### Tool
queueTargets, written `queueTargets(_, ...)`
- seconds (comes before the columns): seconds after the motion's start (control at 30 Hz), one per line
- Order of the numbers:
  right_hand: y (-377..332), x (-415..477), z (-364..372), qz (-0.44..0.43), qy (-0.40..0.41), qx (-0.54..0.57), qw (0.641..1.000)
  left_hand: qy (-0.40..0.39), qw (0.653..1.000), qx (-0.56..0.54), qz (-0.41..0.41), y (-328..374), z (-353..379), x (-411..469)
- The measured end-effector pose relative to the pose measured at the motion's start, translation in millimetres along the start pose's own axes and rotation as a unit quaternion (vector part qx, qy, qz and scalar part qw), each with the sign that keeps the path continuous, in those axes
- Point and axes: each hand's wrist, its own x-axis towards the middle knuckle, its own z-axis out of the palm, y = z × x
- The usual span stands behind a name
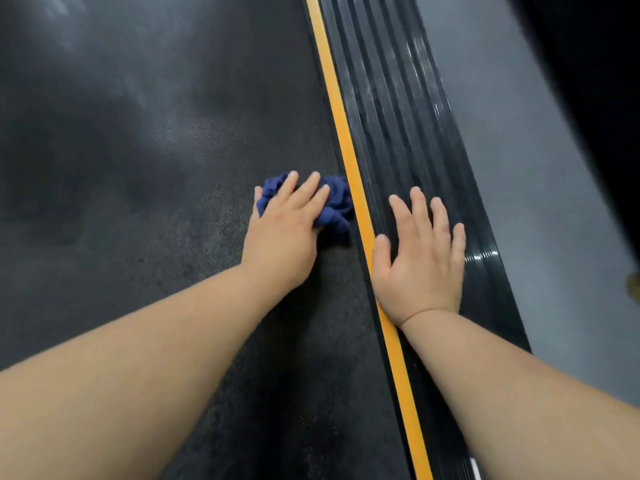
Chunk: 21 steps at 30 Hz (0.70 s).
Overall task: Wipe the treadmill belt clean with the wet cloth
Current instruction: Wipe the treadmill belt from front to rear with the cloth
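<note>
Left hand (287, 220), fingers laid nearly straight, is pressing the crumpled dark-blue wet cloth (336, 202) onto the black textured treadmill belt (138, 209) just beside the orange edge stripe (349, 161), while right hand (420, 261) is lying flat & spread on the black ribbed side rail (398, 126), prob. bracing the lean.

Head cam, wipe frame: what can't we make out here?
Head view only.
Cloth: mostly under the left hand; wetness unreadable.
Belt: far part blurred, glare; dirt or moisture unclear; left side cut by the frame edge.
Brown thing at right: cut by the frame edge, unidentifiable.
</note>
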Motion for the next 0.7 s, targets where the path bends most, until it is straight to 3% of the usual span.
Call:
queueTargets(0.1,0,0,2,-0.003,0.007,0.002,1.000,0.046,0.997,-0.016,-0.054,6,6,13)
queueTargets(0.2,0,0,3,-0.006,0.020,0.008,1.000,0.061,0.996,-0.050,0.044,17,17,-34)
queueTargets(0.33,-1,-1,2,-0.004,0.019,0.018,1.000,-0.006,0.991,-0.016,0.136,10,14,-62)
queueTargets(0.53,1,1,1,-0.012,0.016,0.032,0.999,0.037,0.996,0.025,-0.078,10,-3,9)
queueTargets(0.6,2,0,2,-0.015,0.025,0.041,0.999,0.048,0.997,0.006,-0.063,23,5,-11)
queueTargets(0.7,2,-1,3,-0.024,0.031,0.047,0.998,0.035,0.999,0.004,0.029,39,19,-69)
